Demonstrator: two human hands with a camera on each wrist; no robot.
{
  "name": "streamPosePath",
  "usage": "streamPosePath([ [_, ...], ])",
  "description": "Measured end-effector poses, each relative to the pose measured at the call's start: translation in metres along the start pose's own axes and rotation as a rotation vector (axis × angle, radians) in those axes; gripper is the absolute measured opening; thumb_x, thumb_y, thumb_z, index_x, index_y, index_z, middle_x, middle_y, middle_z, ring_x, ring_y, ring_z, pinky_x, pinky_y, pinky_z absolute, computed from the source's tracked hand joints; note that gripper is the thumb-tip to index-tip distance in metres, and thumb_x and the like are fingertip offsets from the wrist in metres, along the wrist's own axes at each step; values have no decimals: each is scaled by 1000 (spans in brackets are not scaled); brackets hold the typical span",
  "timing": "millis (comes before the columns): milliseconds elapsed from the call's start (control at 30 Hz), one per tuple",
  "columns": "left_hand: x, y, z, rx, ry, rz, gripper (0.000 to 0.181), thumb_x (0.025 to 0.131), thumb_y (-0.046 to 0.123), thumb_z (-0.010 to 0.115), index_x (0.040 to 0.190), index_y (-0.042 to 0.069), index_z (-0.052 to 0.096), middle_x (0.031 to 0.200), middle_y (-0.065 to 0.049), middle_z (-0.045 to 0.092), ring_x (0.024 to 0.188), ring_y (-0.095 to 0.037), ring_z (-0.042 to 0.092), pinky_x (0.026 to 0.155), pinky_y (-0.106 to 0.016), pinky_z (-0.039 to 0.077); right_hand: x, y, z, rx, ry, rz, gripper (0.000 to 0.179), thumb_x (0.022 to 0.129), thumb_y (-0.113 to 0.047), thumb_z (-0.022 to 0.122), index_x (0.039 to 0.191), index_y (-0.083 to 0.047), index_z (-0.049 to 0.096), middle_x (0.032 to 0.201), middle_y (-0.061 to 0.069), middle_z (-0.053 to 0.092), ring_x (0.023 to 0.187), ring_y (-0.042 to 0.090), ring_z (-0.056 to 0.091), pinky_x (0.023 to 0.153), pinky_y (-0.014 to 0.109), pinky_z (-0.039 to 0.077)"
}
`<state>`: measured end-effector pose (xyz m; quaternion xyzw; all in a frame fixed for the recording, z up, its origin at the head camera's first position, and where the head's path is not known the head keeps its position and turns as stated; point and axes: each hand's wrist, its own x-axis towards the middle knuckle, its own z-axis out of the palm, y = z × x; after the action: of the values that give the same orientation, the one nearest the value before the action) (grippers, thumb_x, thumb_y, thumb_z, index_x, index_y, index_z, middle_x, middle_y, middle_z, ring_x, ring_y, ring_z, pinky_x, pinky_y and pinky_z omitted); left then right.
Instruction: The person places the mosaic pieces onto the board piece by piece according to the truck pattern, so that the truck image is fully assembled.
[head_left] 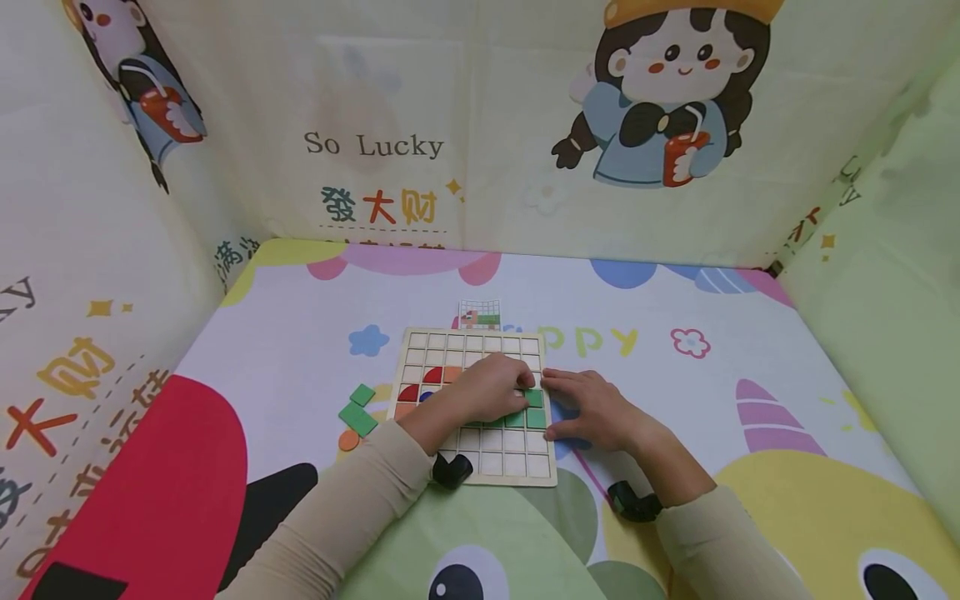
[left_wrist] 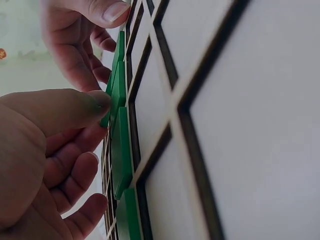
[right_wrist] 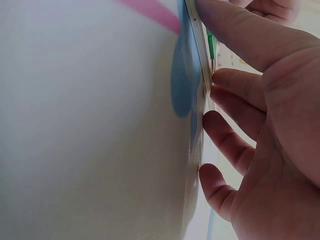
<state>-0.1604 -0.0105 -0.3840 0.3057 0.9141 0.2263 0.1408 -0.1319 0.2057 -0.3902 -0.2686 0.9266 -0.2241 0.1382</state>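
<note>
A wooden grid board (head_left: 517,481) with white cells lies on the patterned cloth. My left hand (head_left: 491,387) reaches over its right part, thumb and index finger pinching a small green tile (left_wrist: 105,119) just above a row of green tiles (left_wrist: 121,150) set in the cells. The other left fingers are loosely bent. At the board's right edge, my right hand (head_left: 596,408) touches the rim with thumb and fingertips, fingers fairly straight. Red rounded pieces (head_left: 408,392), an orange piece (head_left: 452,374) and a blue piece (head_left: 426,397) sit toward the board's left; the left hand and forearm partly hide that area.
Loose green tiles (head_left: 357,419) and an orange disc (head_left: 348,440) lie left of the board. Behind it is a small card (head_left: 480,317) with a coloured grid picture. Black wrist devices (head_left: 452,472) are at both wrists. Printed cloth walls (head_left: 510,208) enclose the table.
</note>
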Motion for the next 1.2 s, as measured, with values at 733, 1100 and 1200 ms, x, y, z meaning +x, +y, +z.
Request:
streamPosePath([
  [733,-11,0,-12,-7,-18,8,34,92,18,70,125,8,69,119,-1,69,120,-21,56,101,-34,44,1,-1,-1,7,-15,15,81,83,-43,80,146,-3,49,153,14,43,134,42,40,103,63,33],
  [1100,-37,-18,-32,-21,5,-57,35,94,21,70,127,10,68,125,0,66,124,-23,52,103,-38,43,0,-3,-2,8,-17,11,80,84,-42,79,147,-3,49,154,14,42,133,43,39,102,62,34],
  [1200,-45,-24,-36,-42,2,-78,35,94,20,69,128,10,68,126,0,65,126,-23,51,102,-39,43,0,-3,-2,3,-16,11,79,84,-41,79,146,-3,49,154,15,42,134,43,39,101,62,34],
])
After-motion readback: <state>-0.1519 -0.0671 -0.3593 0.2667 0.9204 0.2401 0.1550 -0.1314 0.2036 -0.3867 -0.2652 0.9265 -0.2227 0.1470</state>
